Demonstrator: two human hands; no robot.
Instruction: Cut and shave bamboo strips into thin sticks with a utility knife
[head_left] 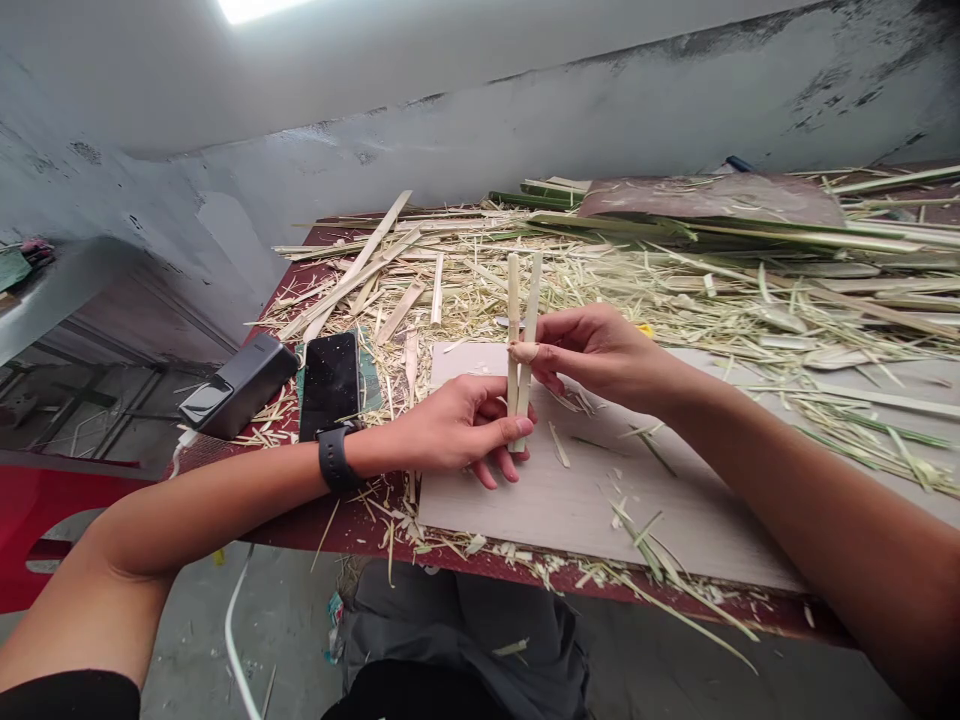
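Two narrow bamboo strips (514, 300) stand side by side, nearly upright, above a pale board (600, 490). Their upper ends are slightly apart. My left hand (476, 425) pinches the lower ends between thumb and fingers. Higher up, my right hand (581, 345) grips the strips near their middle, its thumb across the right one. Part of its fingers is hidden behind the strips. A dark watch (339, 458) is on my left wrist.
Bamboo shavings (465, 270) and longer strips (360, 270) cover the back of the dark red table. At left lie a black phone (330, 380) and a grey box-shaped device (240, 385). A red plastic stool (60, 520) and a white cable (234, 620) are beside the table.
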